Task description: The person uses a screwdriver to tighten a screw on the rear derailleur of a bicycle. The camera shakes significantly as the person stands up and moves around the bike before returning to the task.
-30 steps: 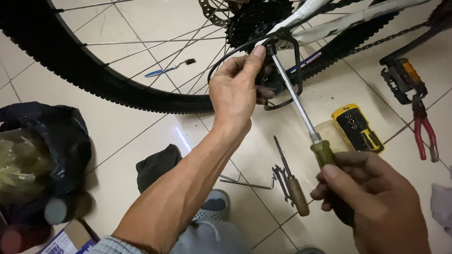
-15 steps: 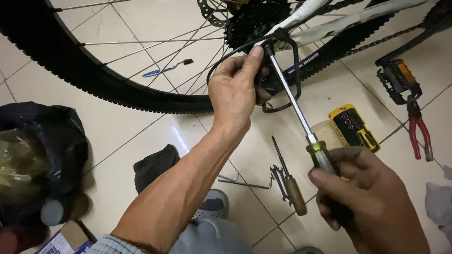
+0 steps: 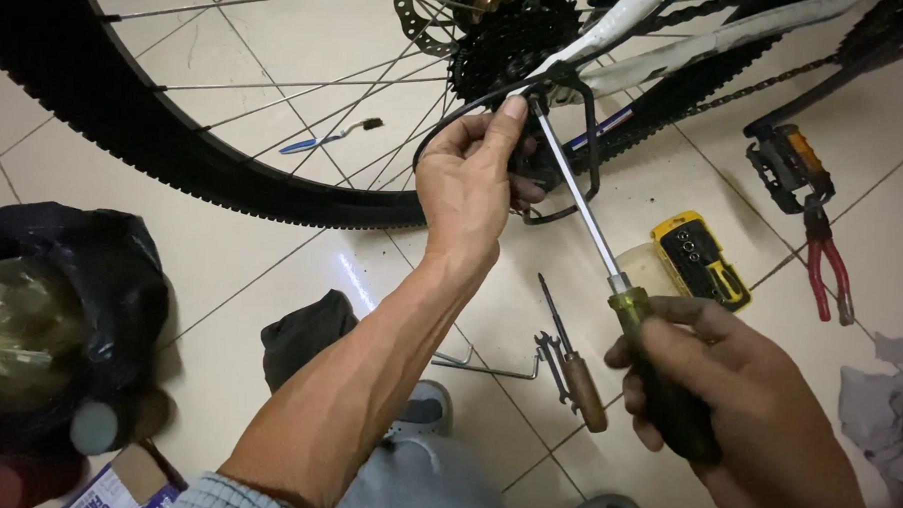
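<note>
The long screwdriver [image 3: 583, 211] runs up from my right hand [image 3: 741, 414] to the rear derailleur [image 3: 556, 137] of the bicycle, its tip set into the black mechanism just below the sprocket cluster [image 3: 509, 36], beside the white frame stay [image 3: 619, 30]. My right grip is wrapped tight around the dark, yellow-collared handle, low and toward me, so the shaft slants up at an angle that lets me see where the tip sits. My left hand [image 3: 469, 180] reaches up to the same spot; thumb and forefinger are pinched narrow at the top of the derailleur, right beside the blade tip, and seem to steady either the part or the black cable housing [image 3: 446, 129] that loops there, though I cannot tell exactly which they press. The rest of that hand curls loosely against the cage, which would keep it from swinging under the tool. The wheel's black tyre [image 3: 156, 123] and spokes fill the space to my left. On the tiled floor [image 3: 271, 268] lie my other tools, kept within reach: a wooden-handled tool [image 3: 573, 363] and a small spanner [image 3: 553, 363] just beside it, a bent metal key [image 3: 483, 367] near those, a yellow bit case [image 3: 700, 258] beyond the shaft, red-handled pliers [image 3: 831, 272] and a pedal [image 3: 787, 164] further right. A dark cloth [image 3: 304, 334] lies by my forearm, a black bag [image 3: 69, 311] at far left, and a grey rag [image 3: 886, 409] at the right edge.
</note>
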